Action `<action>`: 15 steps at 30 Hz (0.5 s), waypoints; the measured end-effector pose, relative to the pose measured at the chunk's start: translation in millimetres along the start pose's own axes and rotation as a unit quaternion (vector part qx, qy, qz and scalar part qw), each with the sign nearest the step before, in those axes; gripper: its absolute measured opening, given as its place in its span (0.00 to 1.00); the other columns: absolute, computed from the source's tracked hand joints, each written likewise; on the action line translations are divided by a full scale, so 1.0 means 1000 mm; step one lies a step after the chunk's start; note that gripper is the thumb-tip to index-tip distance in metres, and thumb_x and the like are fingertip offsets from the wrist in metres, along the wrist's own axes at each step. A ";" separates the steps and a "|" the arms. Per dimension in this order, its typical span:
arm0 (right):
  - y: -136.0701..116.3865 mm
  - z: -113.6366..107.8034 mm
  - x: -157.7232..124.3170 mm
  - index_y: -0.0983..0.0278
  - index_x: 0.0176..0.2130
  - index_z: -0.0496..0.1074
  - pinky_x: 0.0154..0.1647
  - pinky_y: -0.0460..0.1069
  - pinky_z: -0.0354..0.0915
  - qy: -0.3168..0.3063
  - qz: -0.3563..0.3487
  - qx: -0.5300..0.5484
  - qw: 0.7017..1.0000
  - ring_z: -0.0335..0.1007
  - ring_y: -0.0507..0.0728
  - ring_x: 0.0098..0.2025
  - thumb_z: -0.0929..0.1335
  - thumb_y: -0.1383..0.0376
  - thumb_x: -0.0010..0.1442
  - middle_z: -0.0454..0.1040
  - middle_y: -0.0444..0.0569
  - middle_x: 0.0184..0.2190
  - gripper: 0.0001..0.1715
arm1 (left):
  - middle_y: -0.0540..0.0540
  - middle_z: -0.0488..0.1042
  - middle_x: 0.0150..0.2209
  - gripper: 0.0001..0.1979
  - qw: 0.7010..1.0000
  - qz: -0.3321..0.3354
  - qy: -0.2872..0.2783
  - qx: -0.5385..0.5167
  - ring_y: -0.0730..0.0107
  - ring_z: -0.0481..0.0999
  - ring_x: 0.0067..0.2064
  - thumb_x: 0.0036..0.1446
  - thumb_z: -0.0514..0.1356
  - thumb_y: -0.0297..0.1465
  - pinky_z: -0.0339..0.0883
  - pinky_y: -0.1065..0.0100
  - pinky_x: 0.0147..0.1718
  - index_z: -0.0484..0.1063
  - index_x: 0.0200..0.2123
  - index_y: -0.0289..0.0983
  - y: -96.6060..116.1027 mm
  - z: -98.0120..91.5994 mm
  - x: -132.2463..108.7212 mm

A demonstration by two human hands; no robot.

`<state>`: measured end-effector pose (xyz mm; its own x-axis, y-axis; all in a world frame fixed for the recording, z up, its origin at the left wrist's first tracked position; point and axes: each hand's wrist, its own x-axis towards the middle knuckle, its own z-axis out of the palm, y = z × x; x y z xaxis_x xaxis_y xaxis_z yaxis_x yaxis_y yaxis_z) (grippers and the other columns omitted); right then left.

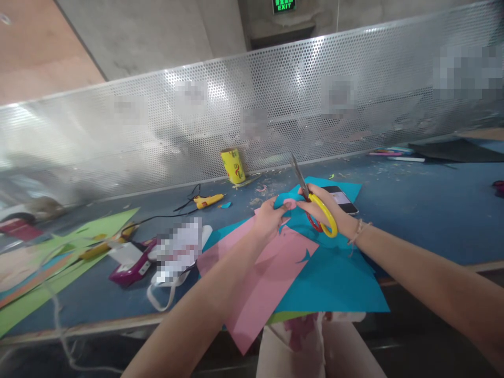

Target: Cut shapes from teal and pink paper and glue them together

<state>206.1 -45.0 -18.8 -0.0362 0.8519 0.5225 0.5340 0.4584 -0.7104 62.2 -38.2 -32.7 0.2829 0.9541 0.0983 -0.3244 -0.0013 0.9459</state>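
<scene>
My left hand (271, 218) pinches a small blue paper piece (284, 198) with a pink piece (290, 203) against it. My right hand (321, 202) holds scissors (329, 223) with yellow and red handles, the blades pointing up and away. Its fingertips also reach the small paper pieces. Below both hands lie a pink sheet (271, 278) and blue sheets (334, 283), overlapping, with small blue scraps on the pink one. A phone (342, 200) rests on blue paper just behind my right hand.
A yellow can (233, 166) stands by the perforated metal screen (283, 94). A yellow glue gun (208, 201) with a black cable lies left of my hands. Further left are a purple device (132, 268), a white strap (161, 302) and green sheets (43, 294). Black paper (459, 150) lies far right.
</scene>
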 end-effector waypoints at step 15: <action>0.006 0.001 0.001 0.62 0.29 0.62 0.27 0.49 0.60 -0.004 -0.010 0.025 1.000 0.63 0.53 0.26 0.66 0.61 0.47 0.68 0.44 0.25 0.09 | 0.48 0.72 0.26 0.13 0.996 0.053 0.022 0.066 0.69 0.73 0.30 0.41 0.66 0.31 0.70 0.62 0.35 0.70 0.31 0.34 -0.006 -0.004 0.006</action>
<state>208.7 -41.1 -22.4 -0.0540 0.8446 0.5327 0.4896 0.4873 -0.7231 61.7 -31.3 -38.7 0.2129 0.9588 0.1881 -0.2283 -0.1384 0.9637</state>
